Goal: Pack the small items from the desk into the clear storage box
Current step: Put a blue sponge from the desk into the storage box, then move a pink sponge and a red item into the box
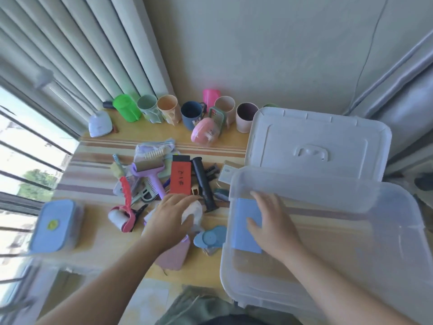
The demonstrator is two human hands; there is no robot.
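Observation:
The clear storage box (396, 231) sits open at the right of the desk, its white lid (316, 141) lying behind it. My right hand (271, 221) reaches inside the box, fingers spread flat on a light blue flat item (243, 228) on the box floor. My left hand (173, 219) rests on the pile of small items (168, 179) in the middle of the desk, curled over a white soft object (195, 211). The pile holds a red box (180, 178), a black tube (203, 181), a purple lint roller (150, 170) and combs.
A row of several coloured cups (168, 109) lines the back wall. A blue lidded container (55, 225) stands at the desk's left edge by the window. A pink pouch (174, 255) and a blue round item (209, 238) lie near the front.

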